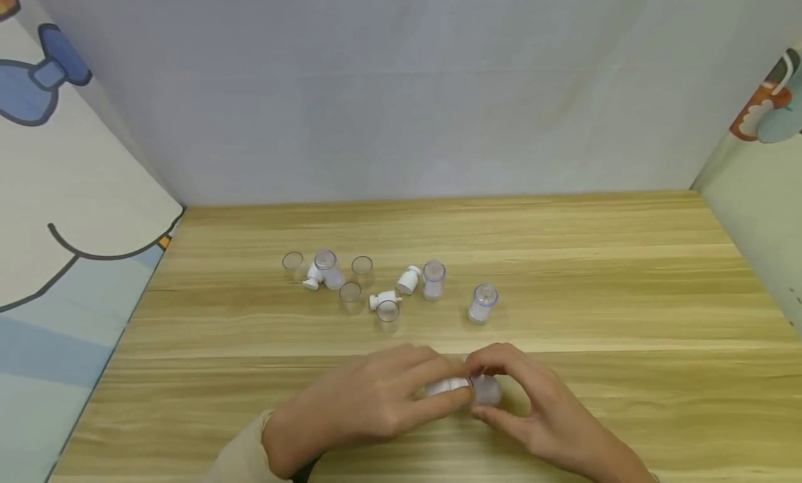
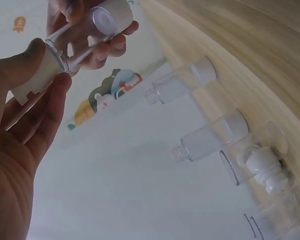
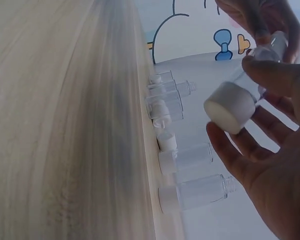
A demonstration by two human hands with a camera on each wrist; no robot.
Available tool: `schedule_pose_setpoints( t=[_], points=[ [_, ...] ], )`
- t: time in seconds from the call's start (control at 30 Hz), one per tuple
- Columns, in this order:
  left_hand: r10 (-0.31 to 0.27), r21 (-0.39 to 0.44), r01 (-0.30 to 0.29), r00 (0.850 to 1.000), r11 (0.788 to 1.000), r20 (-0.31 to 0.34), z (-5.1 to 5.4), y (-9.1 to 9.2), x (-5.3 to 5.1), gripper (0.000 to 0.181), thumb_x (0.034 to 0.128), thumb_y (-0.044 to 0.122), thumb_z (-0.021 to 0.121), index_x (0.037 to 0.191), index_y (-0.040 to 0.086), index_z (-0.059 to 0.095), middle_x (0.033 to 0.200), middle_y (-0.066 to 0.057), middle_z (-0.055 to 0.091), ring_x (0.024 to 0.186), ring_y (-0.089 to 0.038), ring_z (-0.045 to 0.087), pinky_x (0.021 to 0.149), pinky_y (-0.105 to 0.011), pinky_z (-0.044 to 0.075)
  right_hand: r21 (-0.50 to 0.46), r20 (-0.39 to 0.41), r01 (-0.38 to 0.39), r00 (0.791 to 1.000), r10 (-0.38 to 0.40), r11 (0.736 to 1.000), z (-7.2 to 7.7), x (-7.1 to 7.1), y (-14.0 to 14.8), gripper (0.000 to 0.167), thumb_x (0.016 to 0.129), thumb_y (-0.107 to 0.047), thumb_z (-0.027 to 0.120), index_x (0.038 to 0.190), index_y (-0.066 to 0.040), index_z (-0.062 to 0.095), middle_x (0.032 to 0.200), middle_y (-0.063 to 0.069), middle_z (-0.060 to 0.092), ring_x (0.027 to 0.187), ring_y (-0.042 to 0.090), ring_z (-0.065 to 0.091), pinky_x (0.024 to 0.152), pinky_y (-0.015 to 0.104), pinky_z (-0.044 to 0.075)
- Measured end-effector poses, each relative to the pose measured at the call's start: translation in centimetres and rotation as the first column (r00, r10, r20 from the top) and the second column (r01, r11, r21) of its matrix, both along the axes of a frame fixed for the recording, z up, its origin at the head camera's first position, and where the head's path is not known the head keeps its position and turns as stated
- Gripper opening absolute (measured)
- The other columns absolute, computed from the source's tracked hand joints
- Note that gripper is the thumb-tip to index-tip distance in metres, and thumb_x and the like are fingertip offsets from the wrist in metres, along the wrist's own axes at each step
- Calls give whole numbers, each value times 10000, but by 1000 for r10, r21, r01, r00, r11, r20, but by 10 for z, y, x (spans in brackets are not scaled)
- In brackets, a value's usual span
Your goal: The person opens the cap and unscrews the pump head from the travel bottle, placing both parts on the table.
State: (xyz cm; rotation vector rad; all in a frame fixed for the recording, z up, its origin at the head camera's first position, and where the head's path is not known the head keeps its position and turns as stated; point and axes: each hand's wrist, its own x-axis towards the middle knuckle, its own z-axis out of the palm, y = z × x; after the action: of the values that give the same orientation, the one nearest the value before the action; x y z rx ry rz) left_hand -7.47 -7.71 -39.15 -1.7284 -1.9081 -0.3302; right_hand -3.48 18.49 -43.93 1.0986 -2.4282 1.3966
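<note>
Both hands meet over the near part of the table around one clear bottle (image 1: pixel 486 391) with a white base (image 3: pixel 230 107). My left hand (image 1: pixel 382 396) pinches a white pump top (image 2: pixel 40 75) between thumb and fingers, at the bottle's neck end. My right hand (image 1: pixel 551 410) grips the clear body, thumb on one side and fingers on the other. In the left wrist view the bottle is tilted, its white base pointing up and right. Fingers cover part of the neck, so how far the top sits on it cannot be told.
Beyond the hands stand two clear bottles (image 1: pixel 434 281) (image 1: pixel 482 305), with another bottle (image 1: pixel 334 278) farther left. White pump tops (image 1: pixel 409 280) (image 1: pixel 384 300) lie among several clear cups (image 1: pixel 388 317). A pale wall (image 1: pixel 438 121) closes off the wooden table (image 1: pixel 595 260) behind; printed panels flank it.
</note>
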Motion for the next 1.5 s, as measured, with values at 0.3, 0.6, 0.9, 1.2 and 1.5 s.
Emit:
schedule_pose_setpoints(
  t=[0.3,0.6,0.9,1.2,1.5],
  points=[
    [41,-16,-47,965,999,-258,4,1,-4,279,1060,384,599,1195,156,688,860,105,563,676,-12,465,609,-142,380,-46,197,-148,968,154,988,4,1,3,448,947,-62,757,1343,-161,572,1276,-38,669,1157,89,643,1006,292,584],
    [70,8,-69,996,998,-54,-3,-3,2,485,1033,446,623,1390,119,650,806,108,492,631,-12,344,573,-117,312,-96,191,-199,958,214,975,-1,3,1,467,934,-6,746,1359,-152,621,1220,-16,677,1088,89,643,962,288,603],
    [39,48,-42,998,998,56,-10,-3,5,436,1035,388,641,1378,120,658,794,95,449,635,-20,328,590,-96,309,-119,67,-138,987,146,983,-9,6,-1,534,849,21,815,1340,-103,646,1173,15,710,1034,94,676,943,254,602],
    [75,81,-80,996,994,54,-11,1,6,359,1073,392,566,1294,144,704,789,109,489,611,-12,340,578,-101,305,-192,-73,-101,993,88,976,-16,8,-6,532,859,-15,817,1364,-1,651,1151,59,705,1025,125,672,917,223,588],
    [74,145,-82,995,986,61,-14,4,5,289,1055,364,617,1179,123,717,780,106,510,631,-1,365,601,-94,312,-236,-279,-51,960,-17,970,-16,7,-14,459,959,-168,747,1335,78,651,1045,125,660,946,148,626,812,166,549]
  ],
)
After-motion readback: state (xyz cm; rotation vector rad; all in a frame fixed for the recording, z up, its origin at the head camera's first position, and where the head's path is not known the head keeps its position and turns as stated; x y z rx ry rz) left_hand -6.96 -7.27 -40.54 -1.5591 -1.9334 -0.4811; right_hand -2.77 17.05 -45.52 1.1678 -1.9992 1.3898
